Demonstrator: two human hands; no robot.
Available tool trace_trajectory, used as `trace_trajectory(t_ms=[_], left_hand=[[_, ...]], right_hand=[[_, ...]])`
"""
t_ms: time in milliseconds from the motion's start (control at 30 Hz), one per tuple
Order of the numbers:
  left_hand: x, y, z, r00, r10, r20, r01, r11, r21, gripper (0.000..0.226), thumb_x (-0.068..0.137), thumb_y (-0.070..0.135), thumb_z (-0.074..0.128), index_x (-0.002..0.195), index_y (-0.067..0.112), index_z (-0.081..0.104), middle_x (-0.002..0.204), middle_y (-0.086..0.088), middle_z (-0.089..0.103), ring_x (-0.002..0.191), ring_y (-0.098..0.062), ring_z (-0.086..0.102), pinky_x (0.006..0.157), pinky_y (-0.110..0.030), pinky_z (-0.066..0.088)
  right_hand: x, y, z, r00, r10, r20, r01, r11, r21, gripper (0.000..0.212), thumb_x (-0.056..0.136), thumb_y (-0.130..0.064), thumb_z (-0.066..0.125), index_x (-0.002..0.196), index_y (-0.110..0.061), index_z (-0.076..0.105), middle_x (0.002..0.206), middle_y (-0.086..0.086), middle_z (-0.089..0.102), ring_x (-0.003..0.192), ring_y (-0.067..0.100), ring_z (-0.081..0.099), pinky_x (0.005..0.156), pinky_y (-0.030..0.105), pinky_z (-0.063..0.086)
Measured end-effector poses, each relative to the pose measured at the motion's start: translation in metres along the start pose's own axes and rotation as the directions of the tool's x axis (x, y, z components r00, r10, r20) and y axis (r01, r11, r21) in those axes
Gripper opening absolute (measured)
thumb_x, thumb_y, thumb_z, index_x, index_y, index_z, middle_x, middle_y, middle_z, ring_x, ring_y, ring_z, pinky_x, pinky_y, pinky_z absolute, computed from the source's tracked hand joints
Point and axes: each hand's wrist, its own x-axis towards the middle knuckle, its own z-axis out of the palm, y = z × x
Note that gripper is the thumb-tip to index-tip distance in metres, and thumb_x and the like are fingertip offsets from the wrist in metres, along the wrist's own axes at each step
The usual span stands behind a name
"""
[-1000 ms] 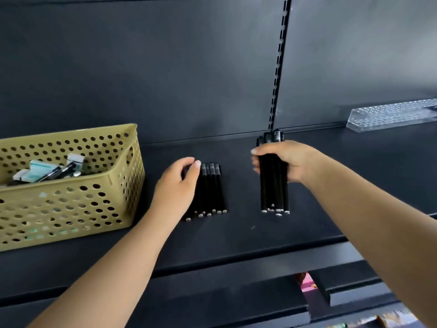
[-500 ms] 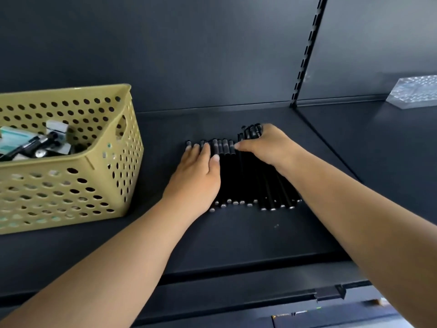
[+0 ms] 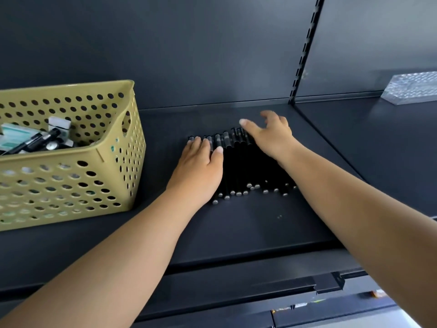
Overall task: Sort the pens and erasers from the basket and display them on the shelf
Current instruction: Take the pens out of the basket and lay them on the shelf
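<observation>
Both our hands lie on the row of black pens (image 3: 238, 169) on the dark shelf (image 3: 236, 223): left hand (image 3: 201, 171) flat, fingers together. Our right hand (image 3: 272, 136), which gripped a bundle a second ago, now has its fingers spread. Pens and erasers remain in the yellow basket (image 3: 71, 185), left.

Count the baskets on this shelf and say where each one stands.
1: a yellow perforated basket stands on the shelf, left of the row of black pens. Nothing suggests another, though the frame's edges crop the shelf.
</observation>
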Motion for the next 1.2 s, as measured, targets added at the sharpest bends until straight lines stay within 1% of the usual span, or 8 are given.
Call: trace_trajectory(t_ms=[100, 233, 333, 400, 733, 900, 1033, 1200], left_hand=[[-0.006, 0.001, -0.005, 1.0, 0.03, 0.004, -0.03, 0.998, -0.062, 0.057, 0.098, 0.044, 0.025, 0.147, 0.017, 0.018, 0.156, 0.01, -0.007, 0.141, -0.004, -0.008, 0.113, -0.028, 0.001], [-0.029, -0.002, -0.013, 0.99, 0.091, 0.108, -0.094, 0.995, 0.027, 0.086, 0.079, 0.07, 0.027, 0.148, 0.025, 0.002, 0.152, 0.015, -0.02, 0.137, -0.001, -0.02, 0.112, -0.029, -0.004], [-0.041, -0.007, -0.015, 0.972, 0.092, 0.218, -0.141, 0.965, 0.221, 0.119, 0.048, 0.083, 0.024, 0.147, 0.026, -0.011, 0.15, 0.015, -0.028, 0.135, -0.001, -0.025, 0.113, -0.031, -0.004], [-0.039, -0.009, -0.013, 0.964, 0.104, 0.246, -0.176, 0.939, 0.294, 0.119, 0.053, 0.083, 0.032, 0.147, 0.023, -0.011, 0.152, 0.011, -0.023, 0.138, -0.004, -0.021, 0.113, -0.029, -0.002], [-0.026, -0.004, -0.009, 0.977, 0.181, 0.109, -0.208, 0.912, 0.352, 0.093, 0.077, 0.063, 0.047, 0.148, 0.018, 0.007, 0.157, 0.004, 0.002, 0.142, -0.008, 0.001, 0.112, -0.023, 0.004], [-0.059, 0.011, -0.035, 0.903, 0.424, -0.06, -0.389, 0.871, 0.299, 0.062, 0.091, 0.047, 0.038, 0.146, 0.026, 0.018, 0.15, 0.021, 0.015, 0.126, 0.018, 0.0, 0.092, 0.005, -0.005], [-0.091, 0.022, -0.096, 0.651, 0.681, -0.335, -0.508, 0.719, 0.474, 0.048, 0.09, 0.039, 0.041, 0.128, 0.012, 0.055, 0.124, 0.016, 0.049, 0.126, -0.001, 0.016, 0.093, 0.0, 0.005], [-0.098, -0.011, -0.186, 0.705, 0.56, -0.435, -0.336, 0.804, 0.491, 0.045, 0.09, 0.052, 0.031, 0.122, 0.032, 0.056, 0.117, 0.024, 0.053, 0.111, 0.007, 0.042, 0.081, -0.005, 0.028]], right_hand=[[-0.008, 0.005, -0.016, 0.999, -0.038, 0.001, 0.036, 0.967, 0.253, 0.059, 0.09, -0.045, 0.049, 0.14, -0.019, 0.032, 0.143, 0.003, 0.036, 0.126, 0.017, 0.04, 0.093, 0.023, 0.03], [-0.048, 0.027, -0.045, 0.944, -0.282, 0.171, 0.287, 0.958, -0.001, 0.074, 0.083, -0.051, 0.052, 0.145, -0.025, 0.022, 0.149, -0.006, 0.028, 0.136, 0.009, 0.027, 0.108, 0.022, 0.021], [-0.079, 0.044, -0.059, 0.862, -0.305, 0.405, 0.418, 0.879, -0.227, 0.096, 0.066, -0.063, 0.049, 0.146, -0.03, 0.008, 0.153, -0.015, 0.009, 0.139, 0.0, 0.009, 0.106, 0.013, 0.007], [-0.083, 0.047, -0.061, 0.845, -0.311, 0.435, 0.454, 0.848, -0.275, 0.097, 0.066, -0.063, 0.05, 0.146, -0.03, 0.006, 0.153, -0.016, 0.006, 0.138, -0.001, 0.009, 0.104, 0.01, 0.007], [-0.075, 0.048, -0.057, 0.853, -0.363, 0.374, 0.478, 0.832, -0.282, 0.075, 0.083, -0.048, 0.054, 0.145, -0.026, 0.019, 0.153, -0.01, 0.018, 0.139, 0.005, 0.017, 0.101, 0.009, 0.011], [-0.087, 0.023, -0.062, 0.836, -0.472, 0.28, 0.543, 0.786, -0.295, 0.06, 0.087, -0.044, 0.046, 0.141, -0.024, 0.032, 0.148, -0.01, 0.031, 0.135, 0.005, 0.027, 0.099, 0.009, 0.018], [-0.097, -0.046, -0.065, 0.761, -0.645, 0.067, 0.642, 0.735, -0.219, 0.029, 0.089, -0.027, 0.054, 0.117, -0.02, 0.061, 0.11, -0.012, 0.06, 0.1, -0.002, 0.05, 0.081, 0.001, 0.029], [-0.122, -0.142, -0.041, 0.582, -0.812, -0.043, 0.804, 0.583, -0.122, 0.009, 0.082, -0.021, 0.059, 0.086, -0.025, 0.067, 0.077, -0.029, 0.054, 0.081, -0.013, 0.05, 0.076, 0.0, 0.034]])
